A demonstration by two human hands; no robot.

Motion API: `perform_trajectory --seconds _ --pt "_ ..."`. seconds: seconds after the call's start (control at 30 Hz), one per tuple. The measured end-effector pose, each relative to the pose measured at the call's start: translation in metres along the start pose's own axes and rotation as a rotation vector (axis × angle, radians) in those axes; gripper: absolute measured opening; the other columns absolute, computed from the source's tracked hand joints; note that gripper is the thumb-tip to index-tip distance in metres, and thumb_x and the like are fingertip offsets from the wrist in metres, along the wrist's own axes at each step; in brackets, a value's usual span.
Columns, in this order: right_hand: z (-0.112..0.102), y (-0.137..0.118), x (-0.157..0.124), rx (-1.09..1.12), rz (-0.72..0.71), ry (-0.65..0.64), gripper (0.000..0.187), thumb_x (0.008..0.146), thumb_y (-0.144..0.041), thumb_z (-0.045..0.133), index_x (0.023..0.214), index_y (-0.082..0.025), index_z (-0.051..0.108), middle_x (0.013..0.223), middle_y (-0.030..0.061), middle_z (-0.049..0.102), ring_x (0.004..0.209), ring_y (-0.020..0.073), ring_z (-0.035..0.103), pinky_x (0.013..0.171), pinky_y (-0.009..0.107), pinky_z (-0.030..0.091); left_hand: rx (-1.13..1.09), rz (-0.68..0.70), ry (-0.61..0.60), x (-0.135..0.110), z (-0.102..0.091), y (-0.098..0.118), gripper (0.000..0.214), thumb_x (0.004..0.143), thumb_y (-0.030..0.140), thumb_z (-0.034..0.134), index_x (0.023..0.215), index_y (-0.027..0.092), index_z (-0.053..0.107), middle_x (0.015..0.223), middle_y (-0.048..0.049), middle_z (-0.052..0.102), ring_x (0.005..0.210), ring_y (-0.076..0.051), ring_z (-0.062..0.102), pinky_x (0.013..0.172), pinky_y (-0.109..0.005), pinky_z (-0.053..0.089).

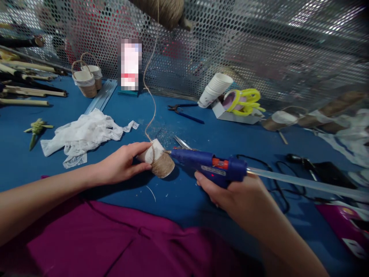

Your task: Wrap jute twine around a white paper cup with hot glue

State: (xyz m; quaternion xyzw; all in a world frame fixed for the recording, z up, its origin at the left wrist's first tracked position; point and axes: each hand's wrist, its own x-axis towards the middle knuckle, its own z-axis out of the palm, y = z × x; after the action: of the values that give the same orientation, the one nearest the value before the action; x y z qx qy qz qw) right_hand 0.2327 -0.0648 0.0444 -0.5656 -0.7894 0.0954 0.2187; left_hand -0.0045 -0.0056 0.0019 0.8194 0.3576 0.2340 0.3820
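My left hand (123,163) grips a white paper cup (155,157) lying on its side on the blue table (121,115), its lower half wrapped in jute twine. The twine strand (151,96) runs up from the cup to a spool (164,11) at the top edge. My right hand (239,200) holds a blue glue gun (210,166) with a clear glue stick (302,184) sticking out behind. The gun's nozzle touches the cup where the wrapped twine ends.
White lace fabric (83,136) lies left of the cup. Two small twine baskets (88,79), bamboo sticks (29,92), stacked paper cups (215,90), pliers (184,112), scissors (182,143), a black cable (276,181) and a perforated metal screen (259,50) surround the work spot.
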Motion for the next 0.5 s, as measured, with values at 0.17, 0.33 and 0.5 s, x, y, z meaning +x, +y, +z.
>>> perform_trajectory --seconds 0.17,0.33,0.5 --pt "0.0028 -0.0025 -0.004 0.14 0.111 -0.065 0.039 0.078 -0.034 0.051 0.042 -0.023 0.041 0.038 -0.0037 0.046 0.037 0.0103 0.046 0.04 0.024 0.04 0.004 0.022 0.0 0.0003 0.0001 -0.0005 0.033 0.082 0.027 0.051 0.112 0.014 0.051 0.096 -0.0074 0.062 0.083 -0.017 0.055 0.073 -0.028 0.044" --pt "0.0025 -0.0028 -0.003 0.116 0.113 -0.009 0.036 0.076 -0.036 0.053 0.044 -0.024 0.041 0.04 -0.0023 0.048 0.043 0.0131 0.051 0.039 0.025 0.039 0.013 0.016 0.009 0.0001 0.0001 -0.0012 0.031 0.081 0.027 0.052 0.109 0.013 0.052 0.096 -0.0065 0.062 0.084 -0.017 0.055 0.074 -0.027 0.044" --pt "0.0014 -0.0007 -0.0008 0.08 0.096 -0.022 0.034 0.078 -0.036 0.05 0.047 -0.024 0.043 0.043 -0.0017 0.05 0.044 0.0135 0.052 0.043 0.026 0.042 0.016 0.019 -0.002 -0.0007 0.0003 -0.0012 0.031 0.082 0.028 0.051 0.11 0.013 0.051 0.096 -0.007 0.061 0.083 -0.017 0.055 0.073 -0.028 0.044"
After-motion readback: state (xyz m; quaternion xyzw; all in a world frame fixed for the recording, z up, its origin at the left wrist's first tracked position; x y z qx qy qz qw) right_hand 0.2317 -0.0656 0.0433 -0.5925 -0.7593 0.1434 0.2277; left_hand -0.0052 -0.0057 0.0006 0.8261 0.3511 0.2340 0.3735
